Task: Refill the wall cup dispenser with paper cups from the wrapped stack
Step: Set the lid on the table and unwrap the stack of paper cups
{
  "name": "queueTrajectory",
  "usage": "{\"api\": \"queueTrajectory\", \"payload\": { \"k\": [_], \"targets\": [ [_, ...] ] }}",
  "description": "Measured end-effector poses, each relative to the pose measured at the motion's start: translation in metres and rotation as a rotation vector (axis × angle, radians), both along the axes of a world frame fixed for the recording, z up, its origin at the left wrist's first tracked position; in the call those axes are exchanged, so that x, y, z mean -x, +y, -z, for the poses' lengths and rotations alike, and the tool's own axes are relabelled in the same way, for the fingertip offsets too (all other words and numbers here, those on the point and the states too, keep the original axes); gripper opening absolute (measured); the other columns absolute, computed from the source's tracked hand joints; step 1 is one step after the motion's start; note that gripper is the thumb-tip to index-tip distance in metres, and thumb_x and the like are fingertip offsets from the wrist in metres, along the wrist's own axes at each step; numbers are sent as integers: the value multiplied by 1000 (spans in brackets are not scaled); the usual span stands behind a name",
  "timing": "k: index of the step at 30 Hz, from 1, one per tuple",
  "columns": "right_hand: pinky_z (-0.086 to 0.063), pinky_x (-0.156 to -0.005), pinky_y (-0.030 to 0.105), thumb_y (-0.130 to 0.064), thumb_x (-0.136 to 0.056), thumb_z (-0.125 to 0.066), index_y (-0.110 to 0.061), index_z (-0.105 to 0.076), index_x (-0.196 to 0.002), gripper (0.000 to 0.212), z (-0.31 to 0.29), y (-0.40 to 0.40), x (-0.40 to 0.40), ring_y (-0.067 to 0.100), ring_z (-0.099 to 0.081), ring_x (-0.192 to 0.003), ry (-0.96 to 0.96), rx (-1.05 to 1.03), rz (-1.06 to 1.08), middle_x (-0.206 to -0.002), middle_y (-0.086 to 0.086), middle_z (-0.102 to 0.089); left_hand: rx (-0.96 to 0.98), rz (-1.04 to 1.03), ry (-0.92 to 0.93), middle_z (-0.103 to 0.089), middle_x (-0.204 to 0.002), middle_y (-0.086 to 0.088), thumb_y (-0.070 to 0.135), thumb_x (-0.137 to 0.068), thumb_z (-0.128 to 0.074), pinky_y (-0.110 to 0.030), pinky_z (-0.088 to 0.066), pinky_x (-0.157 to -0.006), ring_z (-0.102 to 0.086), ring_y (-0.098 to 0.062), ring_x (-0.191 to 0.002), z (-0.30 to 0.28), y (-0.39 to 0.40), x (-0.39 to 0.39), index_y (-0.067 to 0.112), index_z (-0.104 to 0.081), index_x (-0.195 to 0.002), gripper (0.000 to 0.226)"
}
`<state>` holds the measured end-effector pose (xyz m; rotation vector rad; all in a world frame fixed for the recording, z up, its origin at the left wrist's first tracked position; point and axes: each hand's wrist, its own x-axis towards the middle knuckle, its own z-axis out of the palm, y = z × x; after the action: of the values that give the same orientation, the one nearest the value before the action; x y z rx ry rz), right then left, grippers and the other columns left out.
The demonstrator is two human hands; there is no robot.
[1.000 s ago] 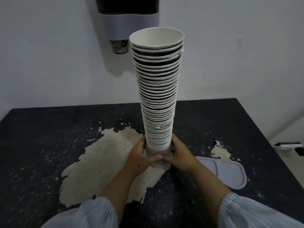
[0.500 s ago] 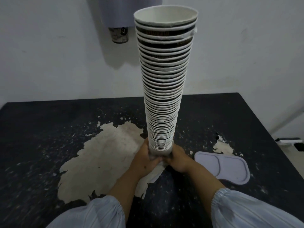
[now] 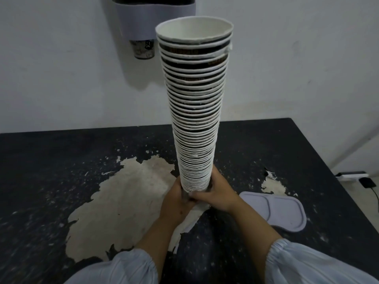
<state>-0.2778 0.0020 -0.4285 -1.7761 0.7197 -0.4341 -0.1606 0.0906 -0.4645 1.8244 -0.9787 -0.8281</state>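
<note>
The stack of paper cups [image 3: 194, 111] stands nearly upright through the centre of the frame, long axis vertical, open mouths up and the narrow base down between the hands. Its white rolled rims alternate with dark printed bands — a ribbed, tapering column. The left hand [image 3: 177, 203] and right hand [image 3: 215, 193] are both clasped around the lowest cups, just above the table [image 3: 51, 160]; whether the base touches the tabletop cannot be told. The tabletop is black, its coating flaked away to a pale rough patch under the hands. At the upper left of centre the wall dispenser [image 3: 153, 19], grey-fronted, hangs with one dark printed cup [image 3: 143, 49] poking from its bottom — the stack's top rim partly overlaps it. A grey oval lid [image 3: 274, 212] lies flat at lower right of the hands.
</note>
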Motion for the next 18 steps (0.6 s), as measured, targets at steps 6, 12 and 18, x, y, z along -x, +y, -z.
{"api": "queueTrajectory", "payload": {
  "k": [6,12,18],
  "targets": [
    [-42,-92,7,-10,-58,-88,-19,-40,-136,93,14,4,-2,-10,-49,-117,-15,-6,61,-131,-10,-54,-112,27,-151,-58,-129,-2,24,-81,-66,-38,-48,-99,-58,-20,-115,11,-3,0,19,-42,-137,61],
    [-45,-91,10,-10,-54,-90,-18,-36,-139,101,12,8,-8,-7,-51,-117,-53,2,123,-130,-15,-53,-154,8,-166,-55,-131,-16,0,-95,-44,-9,-52,-65,-67,9,-73,14,-3,2,2,-44,-134,39],
    [-48,-82,8,-5,-55,-88,-18,-42,-134,92,8,10,-7,-14,-55,-106,-60,4,164,-119,-19,-57,-162,-20,-19,-51,-139,-5,33,-83,-57,-30,-46,-98,-58,-15,-115,21,-8,4,21,-42,-137,56]
  ]
}}
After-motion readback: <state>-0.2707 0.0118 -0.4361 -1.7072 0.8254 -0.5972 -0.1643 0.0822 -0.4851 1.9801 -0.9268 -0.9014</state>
